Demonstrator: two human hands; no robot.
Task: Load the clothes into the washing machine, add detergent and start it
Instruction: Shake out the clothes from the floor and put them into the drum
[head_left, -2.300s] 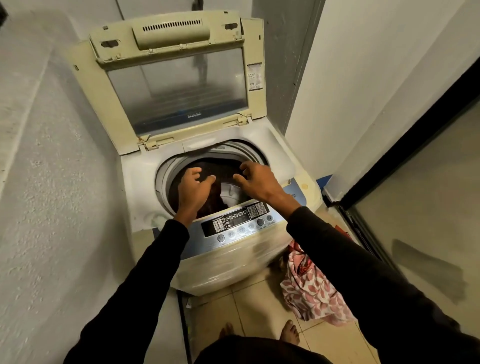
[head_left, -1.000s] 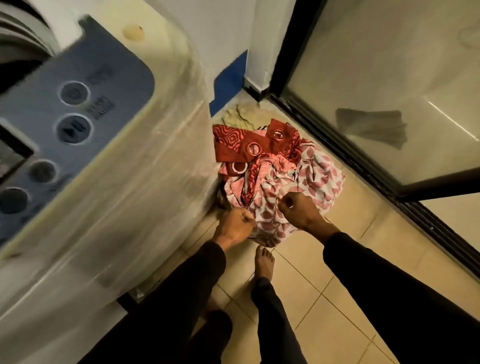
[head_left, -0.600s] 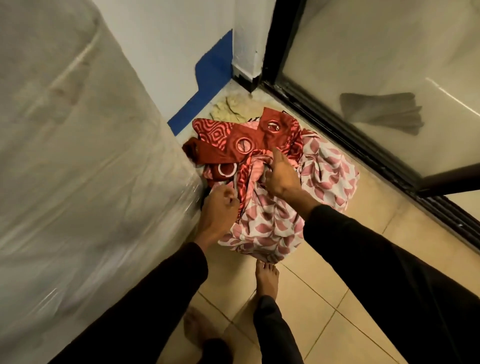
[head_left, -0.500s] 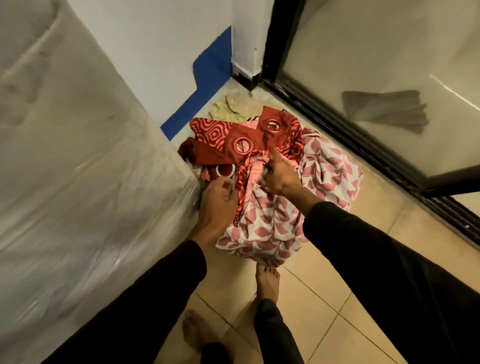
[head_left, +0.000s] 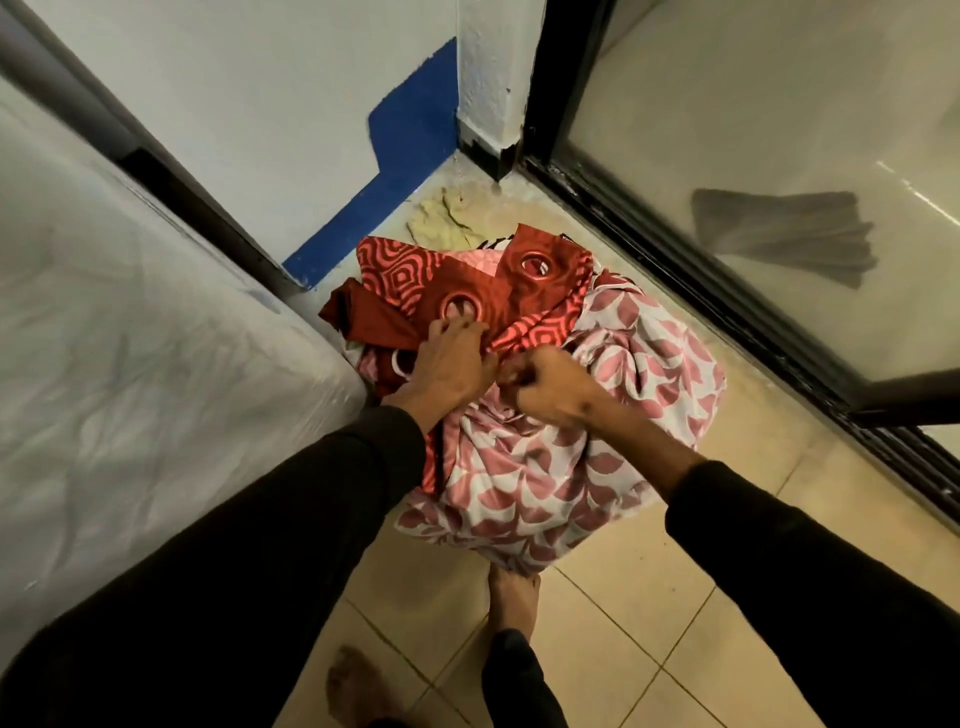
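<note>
From the head camera, your left hand (head_left: 449, 361) lies spread, fingers splayed over the red eyelet curtain (head_left: 498, 304) on top of the clothes pile (head_left: 545, 467). Your right hand (head_left: 553, 387) has its grip pressed tight around a bunch of the pink-and-white leaf-print fabric (head_left: 644, 364). The pile sits on the tiled floor (head_left: 623, 623), just beside the plastic-wrapped washing machine (head_left: 156, 364).

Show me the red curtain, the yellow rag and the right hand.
red curtain (head_left: 524, 296), head view, fold between its eyelets
yellow rag (head_left: 441, 223), head view, its middle
right hand (head_left: 553, 387), head view, knuckles
</note>
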